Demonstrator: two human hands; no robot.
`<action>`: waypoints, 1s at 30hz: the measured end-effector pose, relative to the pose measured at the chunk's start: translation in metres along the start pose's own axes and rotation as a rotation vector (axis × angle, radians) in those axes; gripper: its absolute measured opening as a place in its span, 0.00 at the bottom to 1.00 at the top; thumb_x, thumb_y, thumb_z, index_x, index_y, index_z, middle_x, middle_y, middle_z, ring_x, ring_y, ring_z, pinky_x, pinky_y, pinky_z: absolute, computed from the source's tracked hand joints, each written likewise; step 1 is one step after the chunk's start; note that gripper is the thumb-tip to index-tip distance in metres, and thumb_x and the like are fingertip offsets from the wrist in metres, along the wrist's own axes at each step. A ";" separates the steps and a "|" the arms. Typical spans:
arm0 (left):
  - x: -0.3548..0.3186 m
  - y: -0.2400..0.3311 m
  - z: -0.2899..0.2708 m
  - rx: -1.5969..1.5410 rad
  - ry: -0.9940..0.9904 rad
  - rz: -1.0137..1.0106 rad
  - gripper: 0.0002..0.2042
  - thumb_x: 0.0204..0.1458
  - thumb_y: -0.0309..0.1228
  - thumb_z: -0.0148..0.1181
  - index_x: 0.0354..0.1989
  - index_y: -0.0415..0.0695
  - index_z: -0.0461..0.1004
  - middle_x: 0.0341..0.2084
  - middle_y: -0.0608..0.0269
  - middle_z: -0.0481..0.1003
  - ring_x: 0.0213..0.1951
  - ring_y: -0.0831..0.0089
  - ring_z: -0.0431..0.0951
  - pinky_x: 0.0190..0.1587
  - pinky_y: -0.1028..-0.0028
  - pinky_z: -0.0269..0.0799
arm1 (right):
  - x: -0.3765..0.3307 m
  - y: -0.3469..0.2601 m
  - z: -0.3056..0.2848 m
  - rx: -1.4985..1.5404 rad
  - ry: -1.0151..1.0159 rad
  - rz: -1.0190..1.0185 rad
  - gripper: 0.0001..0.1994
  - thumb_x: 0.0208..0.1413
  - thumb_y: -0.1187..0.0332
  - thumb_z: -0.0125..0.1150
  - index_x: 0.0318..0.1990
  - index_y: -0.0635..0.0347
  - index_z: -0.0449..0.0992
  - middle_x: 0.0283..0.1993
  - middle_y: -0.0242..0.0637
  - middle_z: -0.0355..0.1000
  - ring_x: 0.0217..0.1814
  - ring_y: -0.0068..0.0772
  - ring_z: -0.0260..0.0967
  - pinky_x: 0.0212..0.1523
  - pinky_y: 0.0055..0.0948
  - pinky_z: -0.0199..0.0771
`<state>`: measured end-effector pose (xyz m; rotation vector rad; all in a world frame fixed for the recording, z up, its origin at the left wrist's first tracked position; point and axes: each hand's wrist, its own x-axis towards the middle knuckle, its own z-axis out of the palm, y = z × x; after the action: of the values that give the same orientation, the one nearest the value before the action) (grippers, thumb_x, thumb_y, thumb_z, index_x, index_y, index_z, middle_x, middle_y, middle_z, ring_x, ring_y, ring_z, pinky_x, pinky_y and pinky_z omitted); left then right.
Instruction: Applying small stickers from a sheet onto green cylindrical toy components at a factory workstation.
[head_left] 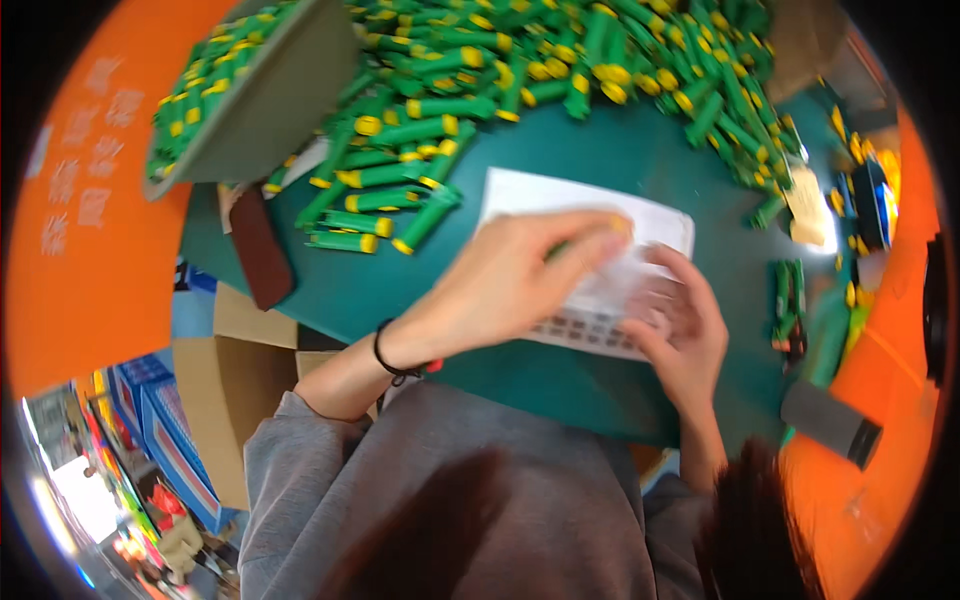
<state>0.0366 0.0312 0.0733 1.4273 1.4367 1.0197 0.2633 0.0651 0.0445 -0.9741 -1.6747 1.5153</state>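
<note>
Left hand (500,285): fingers pinch a green tube (557,250) — mostly hidden, blurred.
Right hand (680,320): fingers spread flat on a clear packet (610,300) — contents unclear.

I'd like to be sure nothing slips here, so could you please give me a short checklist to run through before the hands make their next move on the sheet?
1. Left hand holds a green tube with a yellow cap over the white sheet: ok.
2. Right hand presses on the sheet's near part: ok.
3. Sheet lies flat on the green table: ok.
4. Grip on the tube firm: cannot tell, the picture is blurred.
5. Pile of green tubes clear of the sheet: ok.
6. Grey tray level: not ok, it is tilted.
</note>
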 end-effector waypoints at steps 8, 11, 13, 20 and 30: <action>-0.010 -0.004 -0.256 0.951 1.163 0.096 0.21 0.67 0.44 0.48 0.38 0.35 0.78 0.31 0.60 0.78 0.32 0.69 0.73 0.39 0.72 0.67 | -0.041 0.036 -0.055 -0.777 0.169 -0.042 0.17 0.44 0.71 0.75 0.38 0.65 0.73 0.43 0.40 0.65 0.45 0.38 0.65 0.43 0.29 0.65; 0.018 -0.024 -0.228 1.211 1.098 0.569 0.13 0.63 0.36 0.53 0.43 0.38 0.78 0.36 0.55 0.79 0.39 0.62 0.78 0.44 0.67 0.71 | -0.046 0.047 -0.049 -0.591 0.171 0.055 0.14 0.43 0.73 0.75 0.35 0.65 0.74 0.41 0.37 0.67 0.37 0.30 0.61 0.38 0.25 0.62; -0.006 0.004 -0.130 0.696 0.745 0.531 0.09 0.56 0.30 0.62 0.42 0.40 0.78 0.41 0.56 0.80 0.44 0.61 0.79 0.48 0.65 0.72 | -0.036 0.041 -0.035 -0.201 0.147 0.137 0.07 0.56 0.77 0.64 0.40 0.64 0.73 0.43 0.31 0.68 0.43 0.19 0.66 0.45 0.19 0.65; -0.031 -0.048 0.032 0.419 0.048 0.503 0.18 0.47 0.28 0.69 0.49 0.42 0.78 0.50 0.60 0.75 0.51 0.56 0.74 0.53 0.63 0.72 | -0.040 0.032 -0.022 0.538 0.194 0.352 0.13 0.64 0.72 0.58 0.53 0.64 0.68 0.45 0.37 0.75 0.45 0.24 0.73 0.37 0.23 0.77; -0.031 -0.060 0.047 0.270 0.164 0.470 0.13 0.41 0.21 0.70 0.38 0.40 0.82 0.39 0.62 0.79 0.40 0.63 0.76 0.42 0.69 0.75 | -0.046 0.040 0.029 0.516 0.212 0.485 0.18 0.66 0.74 0.54 0.62 0.65 0.64 0.57 0.44 0.72 0.56 0.37 0.74 0.52 0.37 0.82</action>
<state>0.0628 -0.0016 0.0020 1.9796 1.4262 1.2906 0.2651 0.0127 0.0020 -1.2414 -0.8582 1.9412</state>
